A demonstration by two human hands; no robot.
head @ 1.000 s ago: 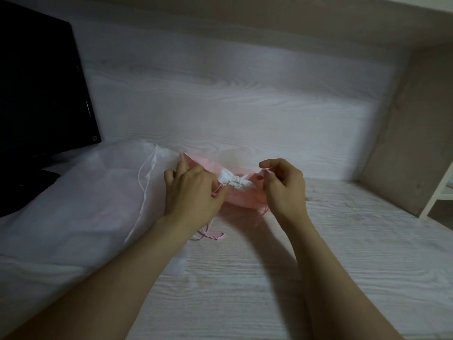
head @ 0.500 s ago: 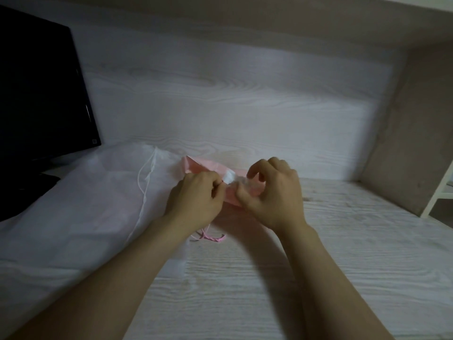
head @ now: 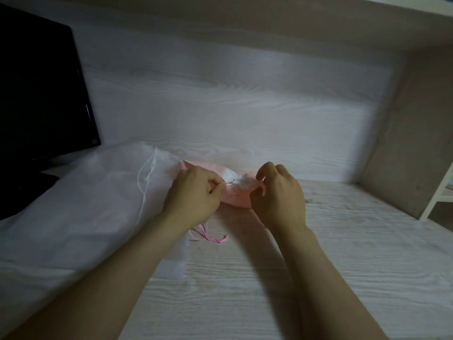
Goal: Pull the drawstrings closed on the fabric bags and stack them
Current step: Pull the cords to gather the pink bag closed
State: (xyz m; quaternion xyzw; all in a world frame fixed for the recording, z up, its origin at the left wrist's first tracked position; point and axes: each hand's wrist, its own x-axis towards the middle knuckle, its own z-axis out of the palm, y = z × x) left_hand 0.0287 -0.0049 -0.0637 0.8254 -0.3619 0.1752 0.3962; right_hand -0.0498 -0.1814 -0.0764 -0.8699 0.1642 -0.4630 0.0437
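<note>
A small pink fabric bag (head: 236, 201) lies on the white wood desk (head: 269, 278), with something white and fluffy (head: 239, 181) showing at its mouth. My left hand (head: 195, 192) pinches the bag's left rim, fingers curled. On the other side, my right hand (head: 277, 195) pinches the right rim. A loose pink drawstring (head: 208, 235) trails on the desk below my left wrist. A large white sheer bag (head: 73, 209) with a white cord (head: 144, 182) lies flat to the left, partly under my left forearm.
A black monitor (head: 41, 94) stands at the far left. The desk's back panel (head: 232, 106) rises behind the bags, and a beige side wall (head: 411, 133) closes the right. A white shelf frame (head: 438, 195) sits at the right edge.
My hands came together at the bag's mouth half a second ago and have since spread slightly apart, uncovering the white fluffy thing between them. The white bag has not moved.
</note>
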